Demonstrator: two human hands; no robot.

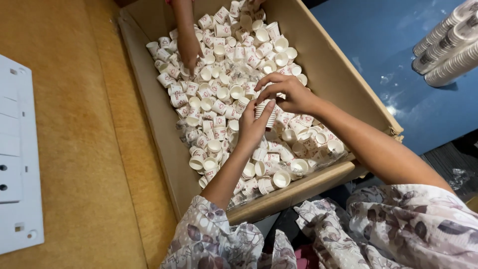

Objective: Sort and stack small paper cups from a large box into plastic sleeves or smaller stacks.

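While left hand (253, 127) grips short cup stack (265, 114) at frame centre over cardboard box (343, 84), right hand (289, 92) fingertips pinching its top, could tip or spill if squeezed unevenly; another person's hand (189, 47) upper left among loose cups (219, 94).

Both hands together: left hand (253, 125), right hand (291, 93) (fingers curled).

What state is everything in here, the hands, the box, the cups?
Cardboard box: open, full of loose cups.
Loose paper cups: jumbled, lying every way.
Small cup stack: nested, held by left hand.
Right hand: fingers curled over the stack top.
Another person's hand: reaching among cups.
Long cup stacks: nested, lying on blue surface.
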